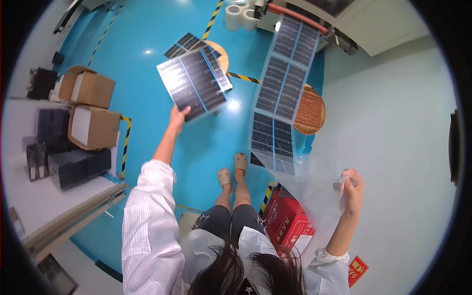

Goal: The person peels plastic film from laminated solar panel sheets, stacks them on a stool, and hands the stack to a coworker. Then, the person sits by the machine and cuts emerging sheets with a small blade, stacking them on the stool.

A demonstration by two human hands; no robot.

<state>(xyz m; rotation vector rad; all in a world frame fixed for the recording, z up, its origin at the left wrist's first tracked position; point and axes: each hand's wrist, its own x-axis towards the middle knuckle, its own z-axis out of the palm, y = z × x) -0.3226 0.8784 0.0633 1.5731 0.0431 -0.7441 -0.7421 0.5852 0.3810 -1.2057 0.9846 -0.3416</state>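
My left hand grips a dark printed sheet with a blue stripe by its lower corner, thumb on top. Behind it, more dark striped sheets lie on a round wooden stool. On the right, my right hand is closed on the end of a clear plastic film. That film stretches up and left to a long strip of dark panels, which hangs from a machine roller. The strip's lowest panel shows partly through the film.
A woven-top stool stands behind the strip, close to the right wall. Below is a red box. Cardboard boxes and dark boxes sit on the left table. White rolls stand on the floor near the machine.
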